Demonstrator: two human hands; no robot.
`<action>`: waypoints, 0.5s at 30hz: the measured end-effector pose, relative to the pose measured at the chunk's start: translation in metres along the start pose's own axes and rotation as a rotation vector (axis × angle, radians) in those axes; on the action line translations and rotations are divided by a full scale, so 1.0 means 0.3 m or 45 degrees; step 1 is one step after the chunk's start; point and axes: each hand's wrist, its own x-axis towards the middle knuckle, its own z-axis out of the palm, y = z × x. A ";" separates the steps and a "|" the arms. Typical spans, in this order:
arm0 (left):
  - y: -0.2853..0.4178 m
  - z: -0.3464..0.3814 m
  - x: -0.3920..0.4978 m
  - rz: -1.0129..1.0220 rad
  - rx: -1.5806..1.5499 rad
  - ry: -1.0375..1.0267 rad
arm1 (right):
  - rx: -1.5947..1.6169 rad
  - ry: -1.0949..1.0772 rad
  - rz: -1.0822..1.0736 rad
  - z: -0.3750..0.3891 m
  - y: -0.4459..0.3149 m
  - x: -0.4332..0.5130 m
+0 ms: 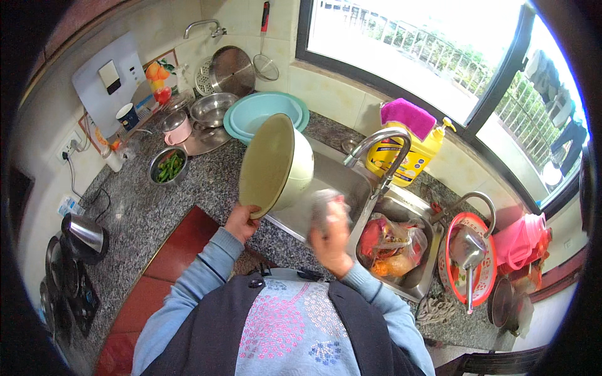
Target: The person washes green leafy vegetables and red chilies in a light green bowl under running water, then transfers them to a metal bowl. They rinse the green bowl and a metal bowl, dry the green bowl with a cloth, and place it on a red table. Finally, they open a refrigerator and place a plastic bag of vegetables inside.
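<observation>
My left hand (242,223) grips the rim of a large basin (268,164), yellowish inside and cream outside, tilted on its side above the left sink bowl. My right hand (331,235) is blurred, just right of the basin; its fingers are round a greyish and red item (324,211) too blurred to identify. Behind them is the steel left sink bowl (336,181). A curved chrome faucet (388,164) stands over the sink divider. The right sink bowl (414,286) holds plastic bags (390,242) with red and orange contents.
Nested light-blue basins (265,110) stand behind the tilted basin. A steel bowl of green vegetables (169,167) and a pink cup (176,128) are to the left. A yellow detergent jug (400,157) stands behind the faucet. Right of the sink are a red-rimmed basin (487,263) with a ladle and a rag (435,310).
</observation>
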 end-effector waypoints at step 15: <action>-0.052 -0.014 -0.160 -0.038 0.432 -0.454 | 0.464 -0.357 0.450 0.022 0.121 0.389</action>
